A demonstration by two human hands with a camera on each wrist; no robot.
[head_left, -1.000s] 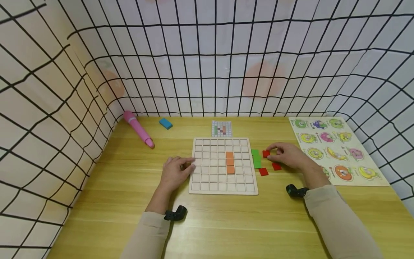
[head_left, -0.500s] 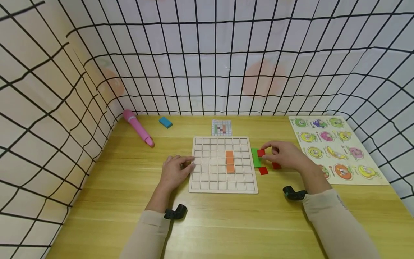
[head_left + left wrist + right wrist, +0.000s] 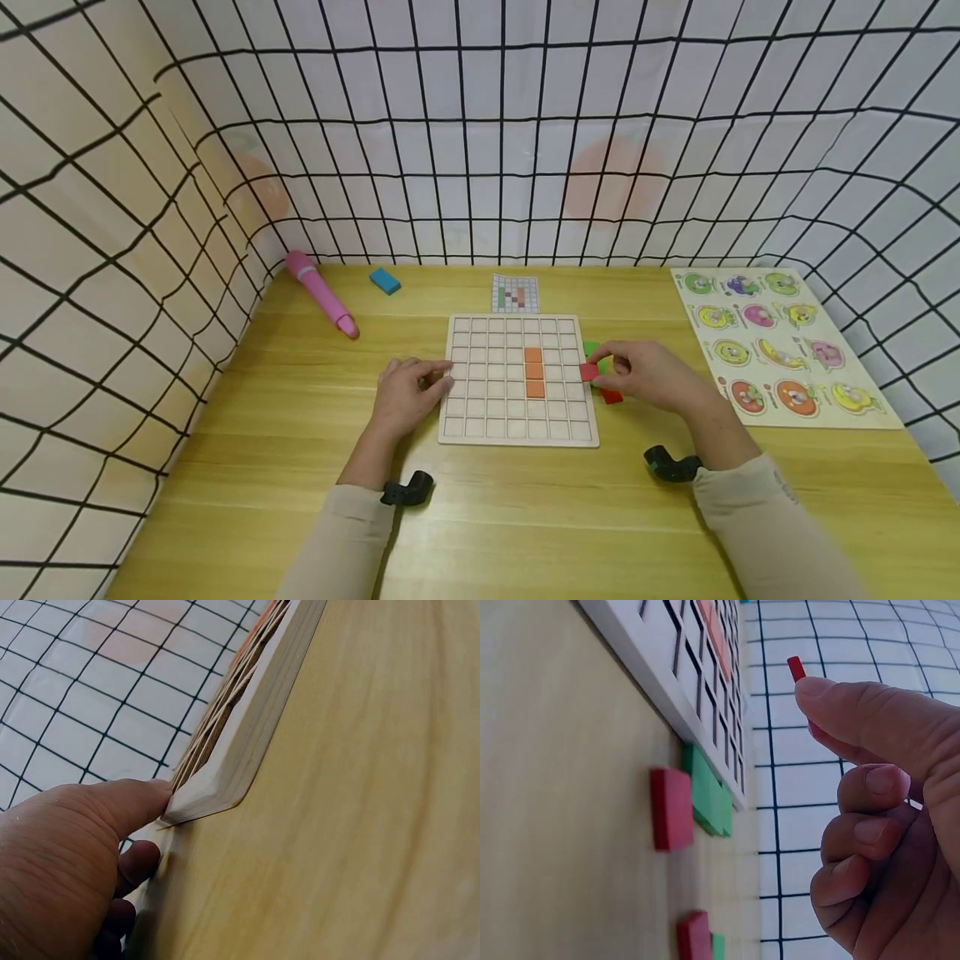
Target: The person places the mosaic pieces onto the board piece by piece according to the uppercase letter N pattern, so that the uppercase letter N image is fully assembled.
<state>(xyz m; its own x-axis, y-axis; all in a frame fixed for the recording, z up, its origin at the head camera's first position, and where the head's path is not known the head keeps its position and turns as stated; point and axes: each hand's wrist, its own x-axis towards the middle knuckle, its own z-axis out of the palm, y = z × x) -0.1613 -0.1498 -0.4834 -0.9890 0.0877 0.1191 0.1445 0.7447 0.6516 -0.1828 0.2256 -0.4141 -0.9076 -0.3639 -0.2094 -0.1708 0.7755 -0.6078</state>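
A pale wooden grid board (image 3: 487, 425) lies mid-table, with three orange tiles (image 3: 533, 372) in one column. My left hand (image 3: 405, 400) rests at its left edge; thumb and index fingertips touch the rim, and the thumb (image 3: 127, 802) also shows there in the left wrist view. Between the thumb and index finger of my right hand (image 3: 648, 375) is pinched a red square tile (image 3: 588, 372), raised over the board's right edge. In the right wrist view this red tile (image 3: 796, 668) shows edge-on. Green tiles (image 3: 705, 791) lie beside the board, partly hidden by the hand in the head view.
Two loose red tiles (image 3: 673, 810) lie on the table near the green ones. Behind the board is a small pattern card (image 3: 515, 294). A pink microphone-shaped toy (image 3: 322, 294) and a blue block (image 3: 385, 281) sit back left, a fruit puzzle board (image 3: 780, 346) right.
The right hand has picked up a red tile from the table and carried it left, past the green tiles, to the board's right edge. The left hand stays in place.
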